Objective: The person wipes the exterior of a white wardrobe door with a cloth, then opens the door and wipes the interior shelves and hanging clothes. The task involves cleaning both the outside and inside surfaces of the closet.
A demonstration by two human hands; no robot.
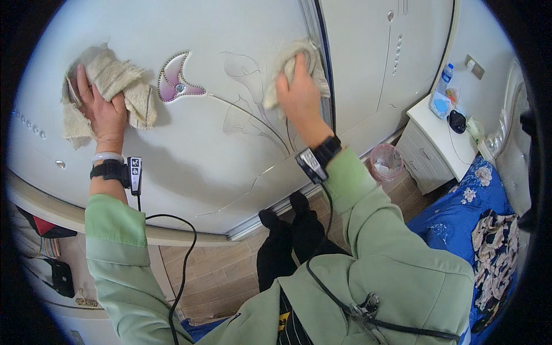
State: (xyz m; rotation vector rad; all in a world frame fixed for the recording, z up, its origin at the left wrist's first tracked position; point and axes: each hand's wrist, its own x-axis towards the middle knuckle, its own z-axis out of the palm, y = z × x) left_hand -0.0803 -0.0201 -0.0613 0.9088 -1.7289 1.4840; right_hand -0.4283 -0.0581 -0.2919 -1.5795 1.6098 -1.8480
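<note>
My left hand [103, 115] presses a frayed beige cloth [139, 103] against a white sliding wardrobe door [190, 149]. Part of the cloth is bunched beside and over its fingers. Farther right, my right hand [301, 100] grips a second beige cloth [318, 75] against the same door, close to its dark metal edge strip [326, 52]. Between the hands, a purple petal-shaped ornament [169, 83] with a beaded rim sits on the panel, above thin etched flower lines. Both hands wear dark wrist straps with small cabled devices.
Another white door panel [359, 75] stands to the right. Beyond it are a pink wastebasket [386, 164], a white nightstand [422, 152] with a water bottle [445, 77], and a bed with a blue floral cover [443, 224]. Open shelving with bags [57, 276] lies at lower left.
</note>
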